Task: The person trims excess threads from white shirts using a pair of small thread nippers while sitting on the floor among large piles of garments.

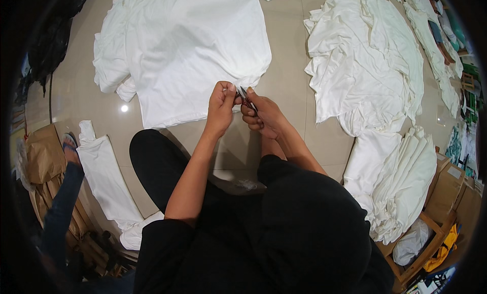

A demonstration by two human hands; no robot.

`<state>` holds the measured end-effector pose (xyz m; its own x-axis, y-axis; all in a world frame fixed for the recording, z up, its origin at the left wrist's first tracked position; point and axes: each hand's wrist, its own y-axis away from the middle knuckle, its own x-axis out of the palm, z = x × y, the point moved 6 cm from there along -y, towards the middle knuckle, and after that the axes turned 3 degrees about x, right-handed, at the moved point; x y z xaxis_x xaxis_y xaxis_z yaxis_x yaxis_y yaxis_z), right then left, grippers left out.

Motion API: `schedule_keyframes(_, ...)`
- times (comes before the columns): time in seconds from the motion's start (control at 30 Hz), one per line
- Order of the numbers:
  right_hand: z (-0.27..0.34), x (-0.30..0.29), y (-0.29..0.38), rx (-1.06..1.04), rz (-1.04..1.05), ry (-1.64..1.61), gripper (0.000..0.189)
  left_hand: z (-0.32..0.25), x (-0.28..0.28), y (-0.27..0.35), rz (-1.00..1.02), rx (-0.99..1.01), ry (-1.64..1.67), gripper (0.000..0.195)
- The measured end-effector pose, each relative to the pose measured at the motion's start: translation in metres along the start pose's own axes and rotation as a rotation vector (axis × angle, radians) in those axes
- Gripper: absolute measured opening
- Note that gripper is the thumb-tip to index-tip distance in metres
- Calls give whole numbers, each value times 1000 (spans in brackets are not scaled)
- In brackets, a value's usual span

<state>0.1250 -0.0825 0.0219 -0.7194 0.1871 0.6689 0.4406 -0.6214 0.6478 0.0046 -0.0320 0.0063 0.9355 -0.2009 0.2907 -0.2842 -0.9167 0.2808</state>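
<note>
A white shirt-like garment (pixel 198 46) lies spread on the tiled floor before me. My left hand (pixel 222 107) pinches its bunched near-right edge between thumb and fingers. In my right hand (pixel 266 115) is a small pair of thread snips (pixel 248 100) with reddish handles and dark metal blades. The blades point up and away from me, close beside my left fingertips. Fingers hide the exact spot where the blade tips and the fabric meet, so I cannot tell whether they touch.
Heaps of white garments (pixel 365 58) and a folded stack (pixel 407 183) lie on the right. Folded white cloth (pixel 110 179) is at left, beside another person's sandalled foot (pixel 70 149). Brown paper packaging (pixel 45 155), cardboard boxes (pixel 449 183) and a wooden frame (pixel 437 240) border the floor.
</note>
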Motion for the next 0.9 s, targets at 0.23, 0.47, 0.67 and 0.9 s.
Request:
schedule_keyframes(0.23,-1,1,1,24,8,-8,49,4,-7,-2,3,10,-12,23)
schedule_keyframes(0.47,2,6,0,12,-33,-45,47,7,-7,-2,-8,20,-45,22)
schedule_keyframes(0.67,5,1,-4,-11,-16,-54,43,6,-3,-2,34,120,-86,18)
schedule_keyframes(0.9,5,-2,-4,-7,-75,-25,36,10,-4,-2,44,150,-142,19)
